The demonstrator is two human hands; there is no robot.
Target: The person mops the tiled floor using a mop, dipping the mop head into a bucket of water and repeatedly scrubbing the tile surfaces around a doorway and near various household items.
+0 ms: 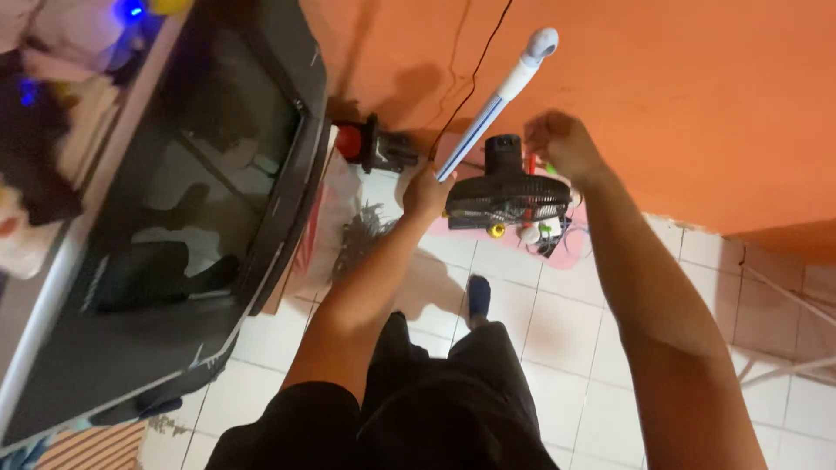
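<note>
Left hand (425, 193): fingers wrapped tight around a slanted stick (498, 98), blue shaft with white plastic grip and hooked end, leaning towards the orange wall (679, 96). Right hand (564, 144): blurred, fingers curled at the top of a small black fan (509, 191); cannot tell whether they grip it. Fan: round wire grille, standing on white floor tiles (557, 339) beside the wall. Left of it: red-and-black gadget (370, 145), large dark television (187, 218).

Black fan (508, 187), blue-white handle (505, 91), orange wall (697, 87), white tiles (566, 322)
</note>
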